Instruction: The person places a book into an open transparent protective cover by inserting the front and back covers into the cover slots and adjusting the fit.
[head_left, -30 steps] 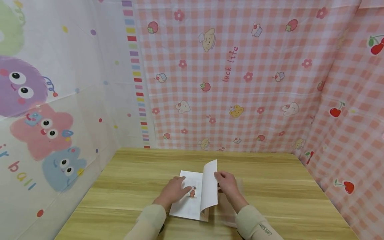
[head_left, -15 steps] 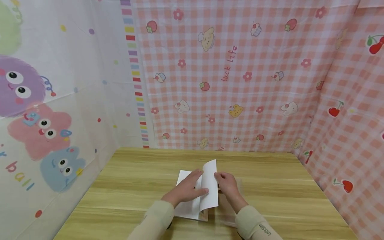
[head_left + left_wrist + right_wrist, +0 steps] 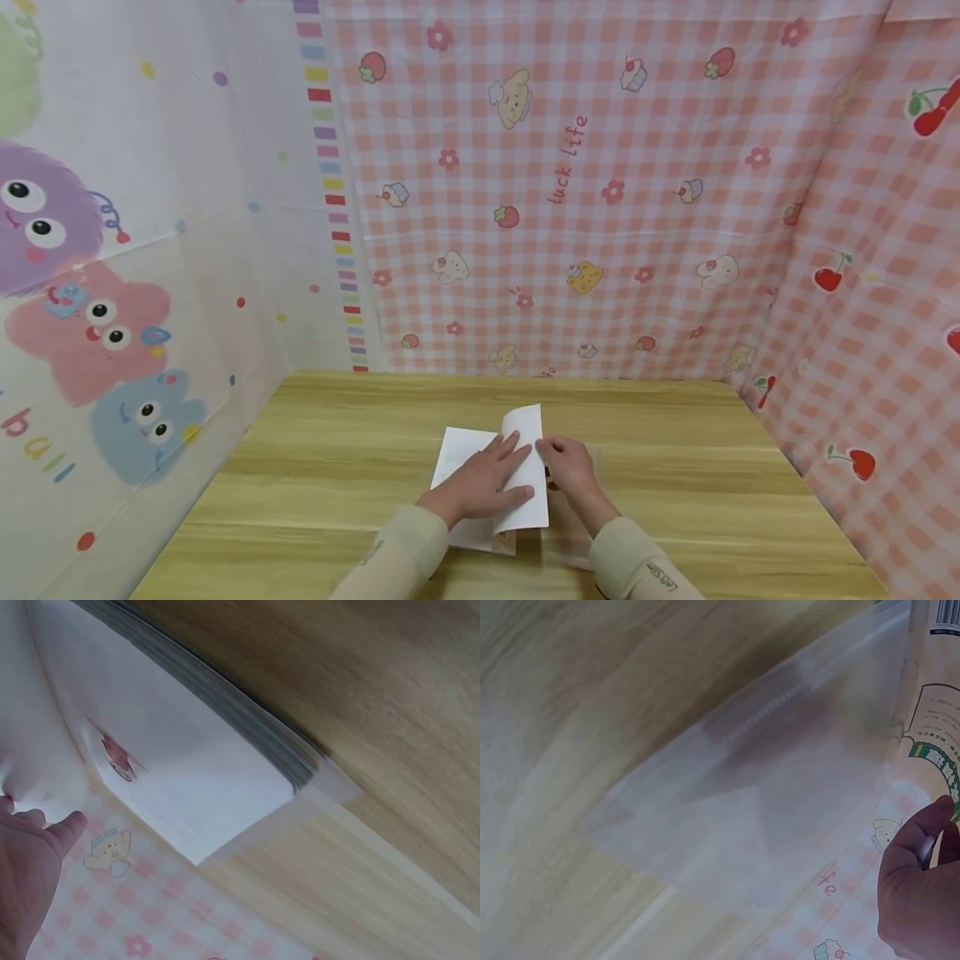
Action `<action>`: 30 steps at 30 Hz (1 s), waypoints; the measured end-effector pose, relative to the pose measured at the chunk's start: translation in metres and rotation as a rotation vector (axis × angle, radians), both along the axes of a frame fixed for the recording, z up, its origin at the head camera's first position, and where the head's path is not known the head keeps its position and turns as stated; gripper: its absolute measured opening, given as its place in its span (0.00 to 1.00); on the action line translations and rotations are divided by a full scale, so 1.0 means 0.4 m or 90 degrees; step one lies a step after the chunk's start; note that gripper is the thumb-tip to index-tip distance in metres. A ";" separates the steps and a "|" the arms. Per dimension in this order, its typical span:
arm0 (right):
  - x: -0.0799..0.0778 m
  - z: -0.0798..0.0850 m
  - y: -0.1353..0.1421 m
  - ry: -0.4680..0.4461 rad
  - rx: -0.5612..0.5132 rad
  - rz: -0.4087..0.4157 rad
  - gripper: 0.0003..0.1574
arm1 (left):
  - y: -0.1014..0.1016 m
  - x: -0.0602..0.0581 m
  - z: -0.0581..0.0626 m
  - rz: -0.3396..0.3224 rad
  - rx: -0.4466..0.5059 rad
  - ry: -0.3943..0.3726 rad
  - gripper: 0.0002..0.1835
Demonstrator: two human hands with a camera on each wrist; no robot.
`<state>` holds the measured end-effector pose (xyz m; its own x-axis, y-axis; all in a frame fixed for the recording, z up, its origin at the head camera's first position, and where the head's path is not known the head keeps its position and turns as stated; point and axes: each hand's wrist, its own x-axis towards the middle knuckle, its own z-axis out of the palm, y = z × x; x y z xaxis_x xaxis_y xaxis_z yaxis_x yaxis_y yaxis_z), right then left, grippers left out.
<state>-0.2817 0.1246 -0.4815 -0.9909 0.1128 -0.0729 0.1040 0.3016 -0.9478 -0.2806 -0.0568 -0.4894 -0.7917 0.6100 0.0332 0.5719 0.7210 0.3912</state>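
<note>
A book [image 3: 459, 450] lies open on the table, with a small coloured figure on its white page [image 3: 195, 765] in the left wrist view. Its cover [image 3: 532, 512] stands raised and bowed, white inside; the right wrist view shows print and a barcode on the outside. My left hand [image 3: 483, 482] rests spread, fingers fairly straight, against the cover's white inner side. With my right hand [image 3: 570, 468] I pinch the cover's right edge. A clear plastic sleeve [image 3: 772, 795] extends from the book onto the table; part of it is under my right forearm.
The wood-grain table [image 3: 337, 450] spreads around the book. A pink checked cloth [image 3: 585, 233] hangs behind and at the right, and a white cartoon cloth [image 3: 247, 208] hangs at the left.
My left hand has slid right from the white page onto the raised cover's inner side. The right hand keeps its pinch, and the cover has moved slightly lower.
</note>
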 end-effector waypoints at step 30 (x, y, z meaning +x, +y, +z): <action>0.029 -0.123 0.084 0.229 0.614 0.150 0.26 | -0.005 -0.002 -0.045 0.052 -0.125 0.076 0.39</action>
